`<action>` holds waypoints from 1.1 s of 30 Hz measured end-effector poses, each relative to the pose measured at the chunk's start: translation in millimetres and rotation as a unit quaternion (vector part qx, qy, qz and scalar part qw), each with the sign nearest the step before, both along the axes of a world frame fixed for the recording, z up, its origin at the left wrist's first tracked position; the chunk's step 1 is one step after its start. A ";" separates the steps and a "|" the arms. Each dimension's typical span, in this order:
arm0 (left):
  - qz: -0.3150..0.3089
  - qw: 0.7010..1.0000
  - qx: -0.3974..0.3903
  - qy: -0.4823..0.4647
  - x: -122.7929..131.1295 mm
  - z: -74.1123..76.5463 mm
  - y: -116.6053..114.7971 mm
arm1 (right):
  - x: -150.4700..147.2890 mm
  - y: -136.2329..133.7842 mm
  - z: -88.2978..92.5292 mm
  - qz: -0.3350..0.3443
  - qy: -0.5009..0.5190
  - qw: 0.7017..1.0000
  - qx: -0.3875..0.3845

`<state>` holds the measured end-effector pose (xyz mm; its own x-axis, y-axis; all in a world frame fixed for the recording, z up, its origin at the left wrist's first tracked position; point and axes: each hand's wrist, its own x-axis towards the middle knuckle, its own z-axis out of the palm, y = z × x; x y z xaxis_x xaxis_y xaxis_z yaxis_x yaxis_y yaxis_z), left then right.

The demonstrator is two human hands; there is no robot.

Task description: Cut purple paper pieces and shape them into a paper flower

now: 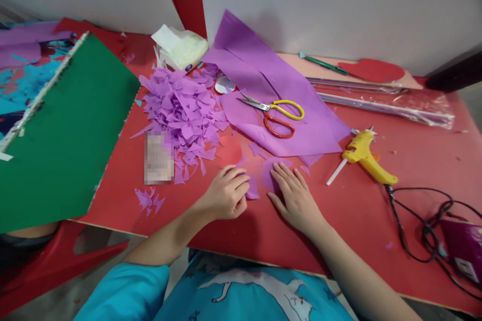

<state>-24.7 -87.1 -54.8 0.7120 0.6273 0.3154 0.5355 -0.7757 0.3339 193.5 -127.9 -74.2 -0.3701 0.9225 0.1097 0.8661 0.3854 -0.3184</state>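
Observation:
My left hand [228, 193] is closed, its fingers curled over the edge of a small purple paper piece [253, 189]. To its right, my right hand [297, 199] lies with fingers stretched out, the fingertips resting on a rounded purple paper piece [268, 174]. Just beyond my left hand is a red paper cutout [229, 151]. Scissors [268, 107] with one yellow and one red handle lie partly spread on a large purple paper sheet [301, 133]. A heap of purple paper scraps [184, 110] is at the upper left of my hands.
A yellow glue gun [367, 158] with a black cord [425, 225] lies on the right. Behind are wrapped sticks [384, 104], a green cutter [326, 65] and a red paper shape [374, 70]. A green board [75, 135] stands left, near a tissue pack [184, 47]. The red table [233, 233] meets a wall.

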 end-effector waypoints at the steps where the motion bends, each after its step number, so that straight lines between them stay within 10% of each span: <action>1: 0.031 1.000 -0.003 -0.003 -0.8 1.3 1.0 | 1.5 0.3 -0.7 -0.006 -0.003 1.000 0.003; 6: 0.371 0.927 -0.011 0.047 -12.7 0.3 24.5 | 3.1 0.4 -1.9 0.004 -0.017 1.000 0.014; 9: 0.458 0.881 -0.051 0.106 -22.6 -5.9 43.8 | 3.0 0.4 -2.0 0.005 -0.013 1.000 0.016; 26: 0.417 0.904 -0.028 0.094 -24.1 -16.6 89.9 | 3.5 -0.2 -6.4 0.011 -0.017 0.999 0.038; 33: 0.399 0.904 0.151 -0.029 -9.9 3.9 57.0 | 5.9 1.0 -10.4 0.008 0.060 0.995 0.075</action>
